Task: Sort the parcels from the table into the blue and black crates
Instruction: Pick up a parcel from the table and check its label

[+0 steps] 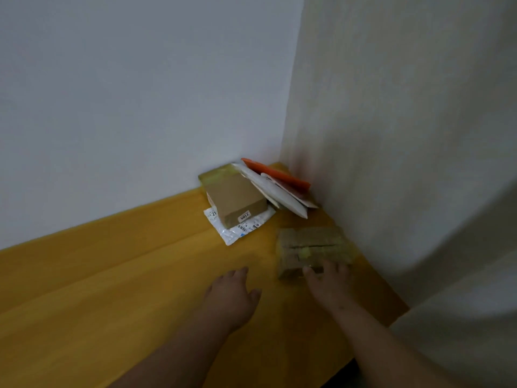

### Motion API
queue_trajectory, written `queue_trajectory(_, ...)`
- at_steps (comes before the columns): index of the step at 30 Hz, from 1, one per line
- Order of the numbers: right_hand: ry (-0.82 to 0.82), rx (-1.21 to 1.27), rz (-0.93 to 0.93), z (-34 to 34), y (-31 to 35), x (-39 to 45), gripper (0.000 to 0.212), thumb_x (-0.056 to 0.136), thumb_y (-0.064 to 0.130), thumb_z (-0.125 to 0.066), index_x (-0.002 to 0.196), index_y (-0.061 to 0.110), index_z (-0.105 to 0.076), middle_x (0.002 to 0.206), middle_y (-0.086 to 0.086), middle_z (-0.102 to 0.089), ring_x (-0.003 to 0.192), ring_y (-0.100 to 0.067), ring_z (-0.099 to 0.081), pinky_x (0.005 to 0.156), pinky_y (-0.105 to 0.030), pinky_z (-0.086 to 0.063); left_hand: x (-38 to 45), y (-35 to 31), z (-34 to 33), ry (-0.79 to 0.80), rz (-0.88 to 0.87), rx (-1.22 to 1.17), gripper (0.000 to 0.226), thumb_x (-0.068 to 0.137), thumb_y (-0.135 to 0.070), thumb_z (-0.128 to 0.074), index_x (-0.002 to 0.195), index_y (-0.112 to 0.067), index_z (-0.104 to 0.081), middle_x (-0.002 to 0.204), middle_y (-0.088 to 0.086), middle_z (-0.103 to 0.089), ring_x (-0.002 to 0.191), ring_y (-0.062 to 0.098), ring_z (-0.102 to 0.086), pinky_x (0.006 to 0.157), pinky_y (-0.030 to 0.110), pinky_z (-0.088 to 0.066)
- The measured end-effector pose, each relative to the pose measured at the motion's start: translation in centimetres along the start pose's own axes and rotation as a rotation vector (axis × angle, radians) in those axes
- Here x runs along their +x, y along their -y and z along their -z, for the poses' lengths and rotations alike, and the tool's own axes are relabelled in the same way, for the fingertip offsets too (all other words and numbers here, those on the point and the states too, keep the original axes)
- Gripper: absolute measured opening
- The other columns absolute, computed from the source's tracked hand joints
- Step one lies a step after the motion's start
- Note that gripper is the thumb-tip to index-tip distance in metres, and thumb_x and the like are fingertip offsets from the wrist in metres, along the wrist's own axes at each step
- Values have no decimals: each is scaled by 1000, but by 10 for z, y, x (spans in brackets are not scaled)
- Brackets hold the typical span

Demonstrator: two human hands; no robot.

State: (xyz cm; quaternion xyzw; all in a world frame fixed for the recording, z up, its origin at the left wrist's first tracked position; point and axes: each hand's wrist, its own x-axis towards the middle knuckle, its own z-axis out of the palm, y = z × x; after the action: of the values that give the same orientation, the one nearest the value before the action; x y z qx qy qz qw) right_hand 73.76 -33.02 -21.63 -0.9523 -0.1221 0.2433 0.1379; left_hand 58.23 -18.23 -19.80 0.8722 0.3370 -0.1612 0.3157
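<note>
Head view: right hand [326,281] touching near edge of blurred cardboard box [310,249] on yellow counter [112,275], grip unclear. Left hand [232,292] hovering relaxed, holding nothing. Parcel pile [246,197] lying in corner beyond.

Two cardboard boxes: one taped box [233,198] resting on the pile in the corner, and one blurred box [312,247] nearer the viewer. Three flat mailers: one white plastic bag [237,229] with barcode labels under the first box, one white envelope [275,193] and one orange envelope [277,173] leaning behind it. Two hands: left [230,296], right [328,281]; one yellow tabletop [112,275].
</note>
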Motion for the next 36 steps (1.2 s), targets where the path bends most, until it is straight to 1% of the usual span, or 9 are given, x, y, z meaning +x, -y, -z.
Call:
queue_trajectory(7, -80, 49, -62, 36, -11, 72, 78, 93, 43, -59, 155, 17, -20, 161, -18, -12, 147, -37, -16, 119, -40, -17, 41, -51, -6, 62, 119, -300, 69, 98, -47, -47, 155, -23, -16, 160, 4, -25, 144, 22, -30, 115, 36, -31)
queue_trajectory(12, 56, 250, -35, 41, -12, 102, 84, 86, 22, -68, 155, 9, -22, 155, -18, -33, 141, -35, -35, 116, -40, -29, 60, -77, -8, 77, 174, -533, 62, 100, -40, -50, 153, -23, -24, 156, 2, -32, 139, 22, -36, 108, 30, -33)
queue_trajectory(16, 118, 382, -25, 23, -10, 101, 70, 80, 10, -71, 144, 13, -43, 139, -15, -53, 125, -33, -53, 107, -44, -43, 60, -77, -11, 26, 226, -743, 45, 100, -27, -51, 143, -21, -42, 141, 3, -51, 111, 16, -52, 93, 28, -41)
queue_trajectory(20, 280, 408, 14, 13, 0, 85, 81, 78, 6, -77, 147, 13, -35, 138, -12, -53, 126, -33, -52, 102, -36, -45, 44, -50, -10, -115, 366, -823, 27, 99, -20, -50, 126, -16, -56, 118, 5, -59, 94, 18, -56, 85, 34, -48)
queue_trajectory(23, 376, 380, 29, 3, 17, 69, 58, 83, 8, -73, 135, 12, -49, 133, -12, -58, 119, -30, -56, 91, -31, -46, 25, -24, -8, -210, 426, -902, 14, 98, -16, -50, 99, -22, -63, 95, -1, -65, 84, 16, -60, 89, 44, -51)
queue_trajectory(25, 394, 385, 48, -4, 33, 53, 46, 87, 13, -70, 130, 12, -54, 129, -9, -60, 117, -28, -57, 85, -27, -43, 10, -5, -5, -279, 453, -965, 15, 99, -18, -50, 101, -19, -65, 88, -7, -62, 79, 10, -57, 79, 39, -51)
queue_trajectory(28, 390, 433, 85, -18, 56, 24, 41, 86, 21, -70, 125, 17, -58, 122, -6, -63, 107, -25, -60, 86, -31, -48, -17, 24, 8, -379, 456, -1032, 29, 101, -27, -50, 124, -13, -63, 94, -7, -62, 82, 10, -58, 69, 34, -47)
queue_trajectory(33, 453, 667, 136, -45, 99, -38, 32, 87, 22, -68, 117, 27, -58, 112, -1, -65, 98, -24, -66, 83, -42, -56, -72, 82, 32, -515, 439, -1188, 14, 100, -27, -52, 113, -25, -56, 123, -1, -54, 103, 21, -54, 88, 41, -43)
queue_trajectory(36, 557, 762, 178, -63, 128, -78, 44, 90, 25, -67, 128, 36, -48, 121, 3, -63, 104, -23, -64, 83, -43, -54, -109, 120, 42, -578, 432, -1211, 20, 97, -31, -55, 117, -31, -58, 132, 1, -54, 111, 22, -54, 94, 45, -46)
